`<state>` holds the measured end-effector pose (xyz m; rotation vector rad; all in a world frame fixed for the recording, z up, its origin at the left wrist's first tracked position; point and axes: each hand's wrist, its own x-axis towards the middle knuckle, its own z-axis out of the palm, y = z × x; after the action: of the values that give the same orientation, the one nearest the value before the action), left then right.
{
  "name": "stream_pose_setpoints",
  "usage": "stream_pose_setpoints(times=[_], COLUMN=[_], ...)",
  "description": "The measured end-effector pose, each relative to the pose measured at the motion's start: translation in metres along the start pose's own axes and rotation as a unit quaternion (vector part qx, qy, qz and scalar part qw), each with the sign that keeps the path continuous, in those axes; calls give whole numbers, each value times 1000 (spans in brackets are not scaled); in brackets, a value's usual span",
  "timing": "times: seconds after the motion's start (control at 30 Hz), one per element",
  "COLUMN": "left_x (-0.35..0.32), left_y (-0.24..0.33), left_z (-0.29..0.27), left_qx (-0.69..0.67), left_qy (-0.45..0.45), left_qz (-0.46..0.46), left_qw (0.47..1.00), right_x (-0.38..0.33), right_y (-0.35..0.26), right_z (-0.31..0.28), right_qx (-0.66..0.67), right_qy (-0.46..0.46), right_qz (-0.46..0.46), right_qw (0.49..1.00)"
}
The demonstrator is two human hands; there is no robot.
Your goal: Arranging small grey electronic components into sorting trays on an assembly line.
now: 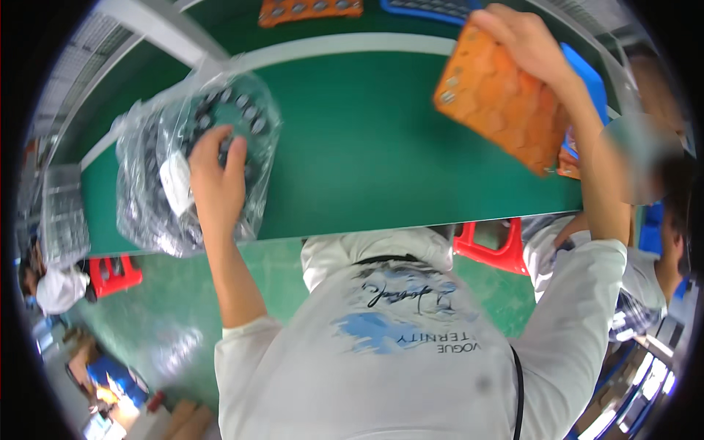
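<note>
On the left of the green table lies a clear plastic bag [139,183] of small dark round parts [246,110] with shiny centres. My left hand [216,176] rests over the bag, thumb and forefinger bent with a small gap between their tips; nothing shows clearly between them. A white label-like piece [176,183] sits under the plastic beside this hand. At the far right, my right hand [526,44] grips the upper edge of a tilted orange plate [506,103]. The plate has scalloped shapes on its face and a few silvery round pieces near its left corner.
Another orange holder [312,9] with round pieces and a blue tray [429,7] lie along the far edge. Blue bins [587,81] stand behind my right forearm. A red stool [491,246] is by the near edge, and people sit on both sides.
</note>
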<state>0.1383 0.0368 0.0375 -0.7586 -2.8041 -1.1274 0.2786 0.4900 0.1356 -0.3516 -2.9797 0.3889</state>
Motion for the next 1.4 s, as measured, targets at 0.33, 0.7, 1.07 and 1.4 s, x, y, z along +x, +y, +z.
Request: stream_pose_setpoints(times=[0.33, 0.7, 1.07, 1.4], left_x=[35, 26, 43, 51], left_y=[-54, -25, -46, -73], left_z=[11, 22, -3, 3], left_qx=[261, 236, 161, 122], left_qy=[31, 40, -27, 116], left_qz=[-118, 6, -124, -18], left_qw=[958, 971, 979, 986], right_x=[30, 75, 73, 85], right_y=[-107, -242, -248, -251], right_z=[144, 194, 233, 228], right_qx=[-19, 233, 140, 153], right_qy=[-48, -4, 92, 190], right_qz=[-179, -403, -427, -440], right_qw=[982, 885, 889, 864])
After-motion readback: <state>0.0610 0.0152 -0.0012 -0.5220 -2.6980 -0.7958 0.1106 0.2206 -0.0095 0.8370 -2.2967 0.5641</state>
